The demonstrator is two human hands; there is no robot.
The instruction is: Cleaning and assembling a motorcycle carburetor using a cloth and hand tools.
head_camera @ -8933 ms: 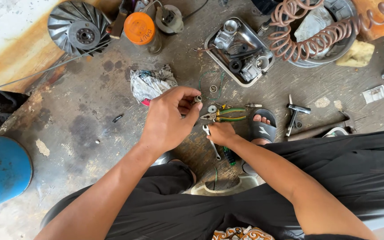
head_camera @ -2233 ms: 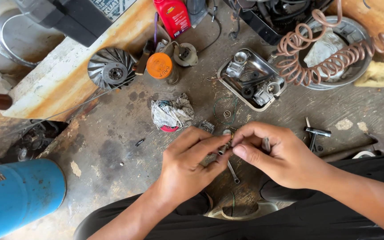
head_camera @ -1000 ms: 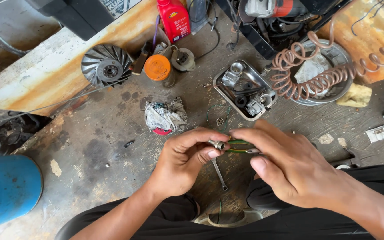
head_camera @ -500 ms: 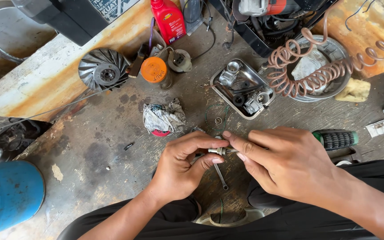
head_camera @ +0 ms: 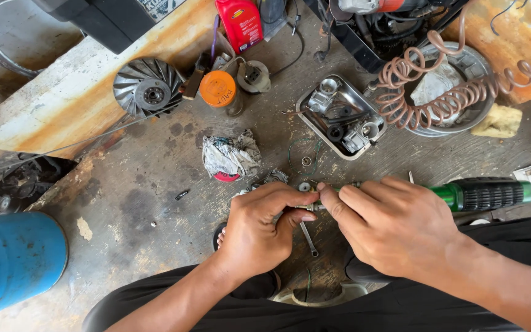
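My left hand [head_camera: 264,230] pinches a small metal part [head_camera: 306,207] between thumb and fingers, just above the concrete floor. My right hand [head_camera: 394,230] grips a screwdriver with a green and black handle [head_camera: 483,193], its shaft lying sideways with the tip meeting the small part at my left fingertips. A thin spanner [head_camera: 308,237] lies on the floor below the two hands. Most of the small part is hidden by my fingers.
A metal tray [head_camera: 314,130] of engine parts sits beyond the hands, beside a coiled hose [head_camera: 437,101] on a round pan. A crumpled rag [head_camera: 232,155], an orange-capped can [head_camera: 218,90], a finned flywheel [head_camera: 147,88], a red bottle [head_camera: 239,22] and a blue drum [head_camera: 10,258] surround the spot.
The screwdriver now lies level with more of its green handle showing right of my right hand. Both hands stayed together on the small part; the view shifted slightly.
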